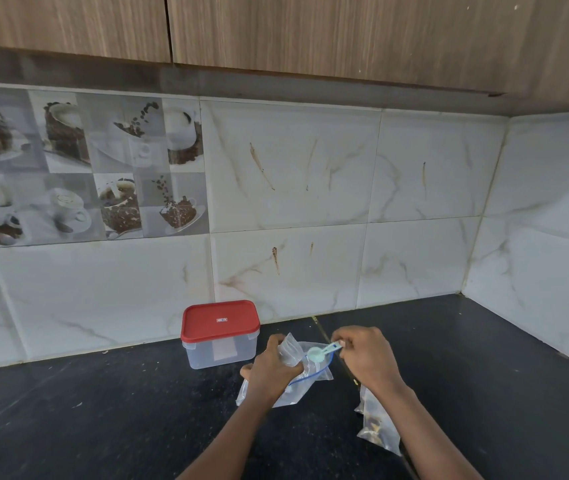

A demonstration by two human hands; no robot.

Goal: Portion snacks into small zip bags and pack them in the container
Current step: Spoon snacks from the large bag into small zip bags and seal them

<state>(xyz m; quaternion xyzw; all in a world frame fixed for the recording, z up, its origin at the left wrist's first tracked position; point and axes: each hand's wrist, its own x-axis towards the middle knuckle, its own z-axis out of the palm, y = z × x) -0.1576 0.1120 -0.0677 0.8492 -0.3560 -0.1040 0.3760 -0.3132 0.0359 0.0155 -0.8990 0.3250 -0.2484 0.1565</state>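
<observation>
Currently mid-portioning, lower centre: left hand [272, 372] grips a small zip bag [291, 353], right hand [367, 358] pinches a green scoop [322, 350] over its mouth; tipping it in likely follows. Red-lidded container [220, 348] waits closed just behind.

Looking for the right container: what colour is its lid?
Red, on the clear container; the lid shows best in the head view.

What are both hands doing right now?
Left hand: closed, gripping the zip bag.
Right hand: closed, pinching the handle of the scoop over the bag.
</observation>
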